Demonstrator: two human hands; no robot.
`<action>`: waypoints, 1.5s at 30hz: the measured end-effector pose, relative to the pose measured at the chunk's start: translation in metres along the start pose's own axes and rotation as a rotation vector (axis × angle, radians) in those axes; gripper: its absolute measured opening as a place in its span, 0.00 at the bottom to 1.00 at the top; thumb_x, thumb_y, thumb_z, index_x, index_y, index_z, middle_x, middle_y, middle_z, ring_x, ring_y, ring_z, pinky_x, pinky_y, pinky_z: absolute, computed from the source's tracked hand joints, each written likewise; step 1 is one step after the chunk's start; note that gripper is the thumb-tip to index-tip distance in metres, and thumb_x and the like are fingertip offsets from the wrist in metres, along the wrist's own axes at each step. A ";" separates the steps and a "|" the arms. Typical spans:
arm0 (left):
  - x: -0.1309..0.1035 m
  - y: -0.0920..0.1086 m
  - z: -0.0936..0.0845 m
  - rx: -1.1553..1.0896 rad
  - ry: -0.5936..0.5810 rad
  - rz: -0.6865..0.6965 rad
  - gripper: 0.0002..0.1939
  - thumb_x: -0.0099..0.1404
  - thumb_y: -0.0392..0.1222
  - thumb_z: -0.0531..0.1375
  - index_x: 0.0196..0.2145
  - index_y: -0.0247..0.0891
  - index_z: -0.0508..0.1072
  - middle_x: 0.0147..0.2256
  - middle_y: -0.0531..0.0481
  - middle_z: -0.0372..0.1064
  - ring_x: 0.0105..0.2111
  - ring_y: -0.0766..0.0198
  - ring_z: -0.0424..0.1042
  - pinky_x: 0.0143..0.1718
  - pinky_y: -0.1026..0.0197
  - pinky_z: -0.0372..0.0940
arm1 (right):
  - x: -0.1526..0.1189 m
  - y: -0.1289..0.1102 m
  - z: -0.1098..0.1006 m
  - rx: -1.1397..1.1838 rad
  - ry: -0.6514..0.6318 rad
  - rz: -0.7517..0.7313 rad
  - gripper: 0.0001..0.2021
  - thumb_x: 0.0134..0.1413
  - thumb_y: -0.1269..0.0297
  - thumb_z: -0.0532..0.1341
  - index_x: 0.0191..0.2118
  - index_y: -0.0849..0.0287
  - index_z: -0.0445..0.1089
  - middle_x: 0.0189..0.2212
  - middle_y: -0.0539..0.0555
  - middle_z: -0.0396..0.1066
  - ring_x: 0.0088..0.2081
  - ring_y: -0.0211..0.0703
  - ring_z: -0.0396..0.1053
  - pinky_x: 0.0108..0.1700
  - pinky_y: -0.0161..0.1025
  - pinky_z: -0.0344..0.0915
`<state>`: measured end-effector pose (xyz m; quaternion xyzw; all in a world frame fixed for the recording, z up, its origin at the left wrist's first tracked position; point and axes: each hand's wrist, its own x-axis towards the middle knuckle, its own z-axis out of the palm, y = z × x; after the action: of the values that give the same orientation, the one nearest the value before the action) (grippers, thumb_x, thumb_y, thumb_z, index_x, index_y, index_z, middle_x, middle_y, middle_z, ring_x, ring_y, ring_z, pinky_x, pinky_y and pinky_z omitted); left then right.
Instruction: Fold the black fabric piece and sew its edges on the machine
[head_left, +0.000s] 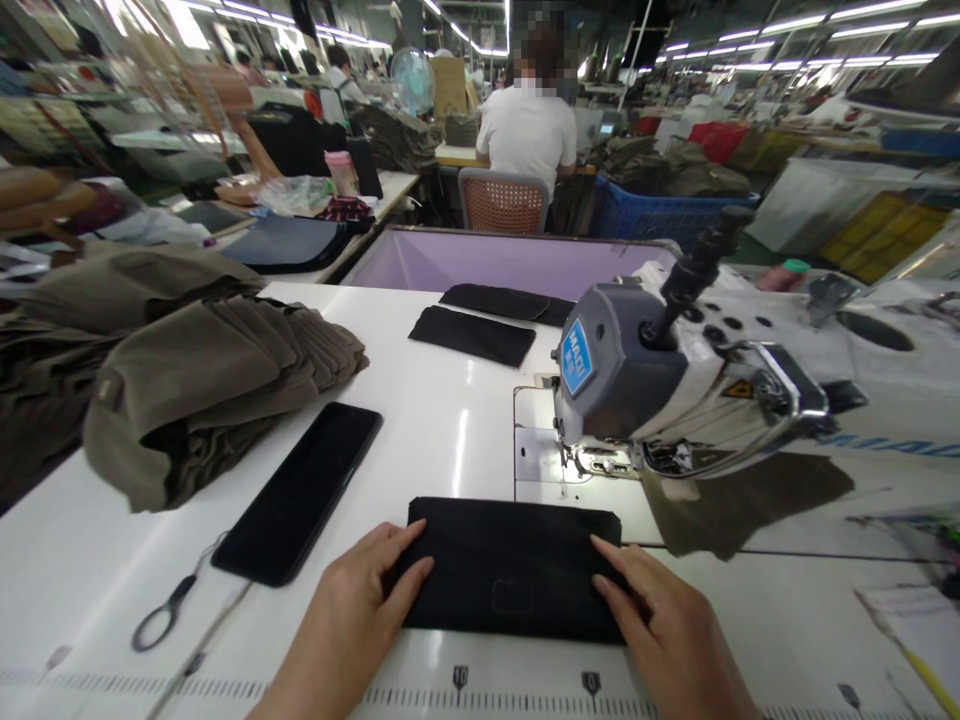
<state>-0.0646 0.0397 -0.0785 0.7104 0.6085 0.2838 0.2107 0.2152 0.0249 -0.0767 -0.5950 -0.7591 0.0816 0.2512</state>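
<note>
A black rectangular fabric piece [502, 550] lies in front of me at the table's near side, with a small stitched rectangle low on its face. My left hand [369, 585] grips its left end, thumb and index finger on top. At the opposite end my right hand [664, 615] grips it the same way. The other fingers are partly hidden at the edges. Just beyond the piece stands a sewing machine [622, 350], its needle area [566, 465] lit. Two more black fabric pieces [472, 336] lie farther back.
On the left are a black phone [304, 490] with a ring strap [156, 625] and a stack of olive fabric pieces [217, 380]. An olive piece [750, 500] lies under the machine arm. Beyond the table are a lilac bin [480, 260] and a seated person [527, 130].
</note>
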 end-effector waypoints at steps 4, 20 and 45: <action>0.000 -0.001 0.001 0.004 -0.004 -0.004 0.14 0.61 0.45 0.53 0.40 0.38 0.71 0.32 0.53 0.68 0.31 0.66 0.70 0.32 0.69 0.66 | 0.000 -0.004 0.000 -0.003 0.037 -0.066 0.14 0.58 0.64 0.49 0.43 0.62 0.68 0.31 0.54 0.71 0.32 0.38 0.70 0.33 0.31 0.69; -0.002 -0.003 0.000 0.016 -0.009 -0.010 0.14 0.61 0.47 0.53 0.40 0.39 0.72 0.33 0.52 0.68 0.32 0.65 0.70 0.33 0.69 0.66 | 0.001 -0.004 -0.003 0.035 0.009 -0.022 0.13 0.58 0.62 0.50 0.41 0.60 0.68 0.29 0.52 0.70 0.30 0.36 0.70 0.31 0.29 0.68; 0.001 0.001 -0.001 0.011 -0.024 -0.015 0.13 0.61 0.45 0.53 0.40 0.40 0.72 0.32 0.53 0.68 0.32 0.65 0.70 0.32 0.69 0.67 | -0.002 -0.003 -0.003 0.048 -0.019 -0.001 0.14 0.57 0.63 0.50 0.41 0.61 0.69 0.28 0.53 0.71 0.29 0.37 0.70 0.31 0.30 0.68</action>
<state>-0.0644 0.0404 -0.0767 0.7102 0.6129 0.2704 0.2165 0.2146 0.0223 -0.0737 -0.5877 -0.7595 0.1051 0.2584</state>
